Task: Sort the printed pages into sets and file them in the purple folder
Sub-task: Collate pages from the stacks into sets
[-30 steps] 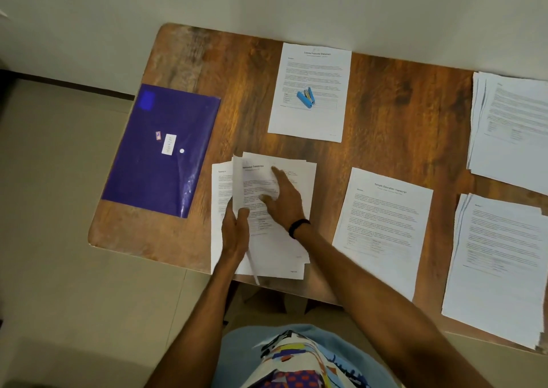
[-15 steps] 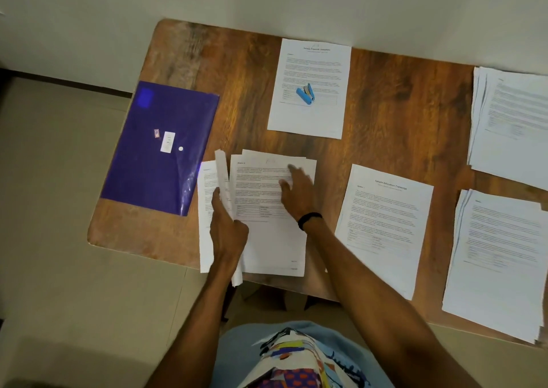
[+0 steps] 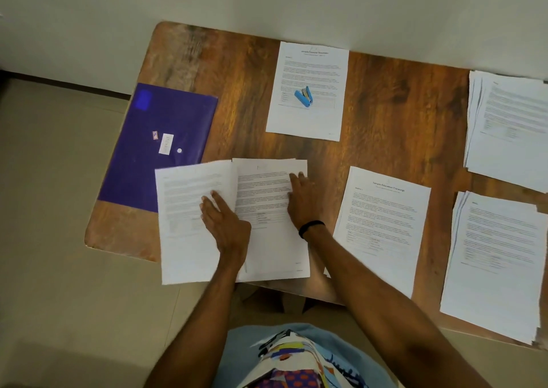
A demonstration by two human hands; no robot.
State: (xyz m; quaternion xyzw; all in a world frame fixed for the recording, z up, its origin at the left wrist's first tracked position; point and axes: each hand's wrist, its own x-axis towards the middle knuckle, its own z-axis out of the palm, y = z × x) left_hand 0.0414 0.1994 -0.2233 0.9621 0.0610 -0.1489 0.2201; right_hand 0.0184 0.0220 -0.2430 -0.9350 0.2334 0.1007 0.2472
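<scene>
Your left hand (image 3: 226,227) is lying flat with the fingers straight, pressing on a loose page (image 3: 186,224) just left of the small pile (image 3: 267,245) at the near edge of the tabletop (image 3: 400,115). Your right hand (image 3: 302,201) is flat too, fingers stretched over the pile's top sheet, so neither one is gripping anything. The loose page's far left corner overlaps the purple folder (image 3: 160,121), which lies flat at the tabletop's left end and hangs a bit over that edge. Further back, a blue stapler (image 3: 303,97) sits on a single sheet (image 3: 311,61). Right of your right wrist there's a transcript page (image 3: 382,224), plus two thicker stacks, one further back (image 3: 510,126) and one nearer (image 3: 498,263), at the far right.
</scene>
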